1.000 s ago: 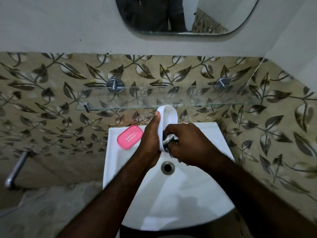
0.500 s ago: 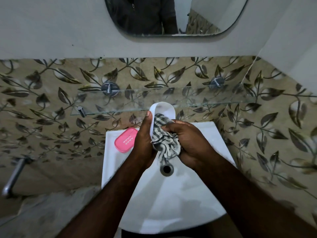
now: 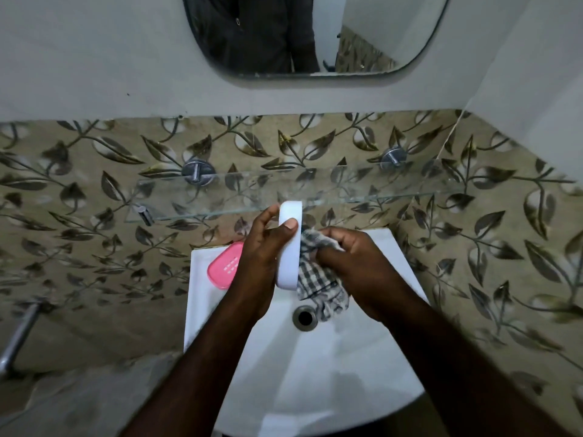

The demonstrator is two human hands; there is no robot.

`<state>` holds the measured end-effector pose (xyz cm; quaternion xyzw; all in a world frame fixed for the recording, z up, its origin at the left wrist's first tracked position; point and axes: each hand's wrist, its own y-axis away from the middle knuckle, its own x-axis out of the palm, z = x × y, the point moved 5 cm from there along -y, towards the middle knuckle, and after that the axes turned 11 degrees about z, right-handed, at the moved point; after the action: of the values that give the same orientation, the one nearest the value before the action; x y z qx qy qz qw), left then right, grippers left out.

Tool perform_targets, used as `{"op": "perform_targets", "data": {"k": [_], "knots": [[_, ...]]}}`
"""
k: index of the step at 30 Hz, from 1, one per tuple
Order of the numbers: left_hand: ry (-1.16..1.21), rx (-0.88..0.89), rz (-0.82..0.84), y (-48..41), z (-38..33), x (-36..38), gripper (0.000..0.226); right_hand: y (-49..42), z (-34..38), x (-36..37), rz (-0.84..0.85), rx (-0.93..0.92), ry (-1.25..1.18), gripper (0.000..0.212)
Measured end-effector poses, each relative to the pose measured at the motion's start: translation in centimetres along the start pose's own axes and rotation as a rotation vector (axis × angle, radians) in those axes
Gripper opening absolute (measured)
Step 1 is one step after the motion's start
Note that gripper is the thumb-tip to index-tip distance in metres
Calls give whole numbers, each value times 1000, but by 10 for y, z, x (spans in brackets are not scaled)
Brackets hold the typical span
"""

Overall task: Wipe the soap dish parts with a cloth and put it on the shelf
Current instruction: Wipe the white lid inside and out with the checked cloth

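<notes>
My left hand (image 3: 262, 250) grips the white soap dish base (image 3: 288, 257) on edge above the basin, thumb across its rim. Against the base's right side my right hand (image 3: 353, 266) holds a bunched checked cloth (image 3: 321, 285), whose loose end hangs toward the drain. The pink slotted soap dish insert (image 3: 225, 268) lies on the basin's back left ledge, partly hidden by my left hand. The glass shelf (image 3: 362, 187) runs along the tiled wall just above my hands.
The white wash basin (image 3: 315, 373) fills the lower middle, with its drain (image 3: 304, 316) under the cloth. A mirror (image 3: 315, 36) hangs above. Metal shelf brackets (image 3: 197, 173) stick out of the leaf-patterned wall, and a chrome pipe (image 3: 19, 335) stands at the far left.
The white base has turned so its outer side faces me. The cloth has shifted from its front to its right side and hangs lower; both hands sit slightly lower.
</notes>
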<state>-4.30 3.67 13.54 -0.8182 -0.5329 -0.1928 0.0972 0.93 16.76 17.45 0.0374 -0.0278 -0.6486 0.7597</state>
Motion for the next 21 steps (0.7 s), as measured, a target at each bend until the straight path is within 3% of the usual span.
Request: {"op": "perform_targets", "data": {"k": [2, 8, 12, 15, 19, 21], "knots": [[-5, -41, 6, -1, 2, 1, 71, 0, -4, -5, -31, 4, -236, 16], [-37, -104, 13, 3, 10, 7, 76, 2, -14, -2, 60, 62, -137, 31], [20, -102, 91, 0, 4, -1, 50, 3, -13, -6, 107, 58, -58, 30], [22, -72, 132, -1, -7, -17, 72, 2, -15, -12, 135, 95, -51, 30], [-115, -2, 131, 1, -21, -41, 51, -3, -21, -38, -96, 72, -10, 29], [-326, 35, 75, 4, -26, -48, 44, -3, -20, -47, -247, 17, 17, 29]]}}
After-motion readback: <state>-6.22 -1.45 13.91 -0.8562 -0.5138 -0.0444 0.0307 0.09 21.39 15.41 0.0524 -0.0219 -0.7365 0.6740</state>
